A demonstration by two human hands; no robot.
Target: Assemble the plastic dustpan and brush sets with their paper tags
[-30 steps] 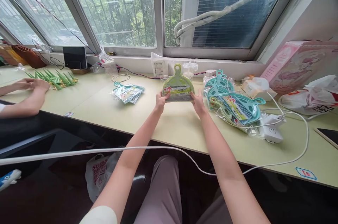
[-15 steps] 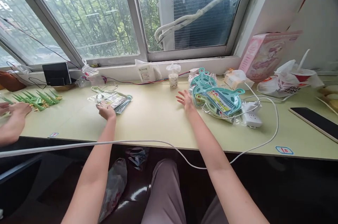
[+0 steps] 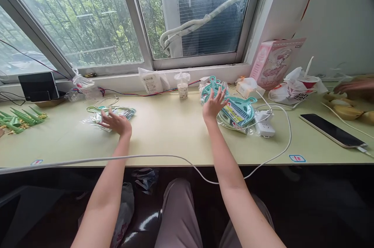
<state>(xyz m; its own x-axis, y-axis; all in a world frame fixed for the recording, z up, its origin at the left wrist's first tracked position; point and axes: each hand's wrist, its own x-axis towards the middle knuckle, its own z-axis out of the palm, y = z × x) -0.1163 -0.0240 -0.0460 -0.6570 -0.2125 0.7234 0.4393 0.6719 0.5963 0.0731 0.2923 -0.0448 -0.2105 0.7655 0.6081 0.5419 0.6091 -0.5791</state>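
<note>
My left hand (image 3: 117, 122) is open with its fingers spread, over the near right part of a small stack of clear-wrapped flat packs (image 3: 127, 112). A pale green looped handle (image 3: 94, 109) sticks out at the stack's far left. Whether the fingertips touch the wrap, I cannot tell. My right hand (image 3: 214, 104) is open too, fingers raised and apart, at the left side of a larger pile of teal plastic pieces (image 3: 247, 101) in clear wrap. Printed cards with yellow and striped areas show through that wrap. The hand hides part of the pile. Neither hand holds anything.
A white power strip (image 3: 265, 125) adjoins the right pile; its white cable (image 3: 181, 157) loops across the table's front edge. A phone (image 3: 333, 130) lies at the right. Behind are a lidded cup (image 3: 182, 86) and pink box (image 3: 276, 62). Another person's hand (image 3: 356, 85) reaches in at far right.
The view has turned slightly right. My left hand has come off the edge of its stack and spread its fingers. My right hand has lifted over the teal pile. Another person's hand appears at right.
</note>
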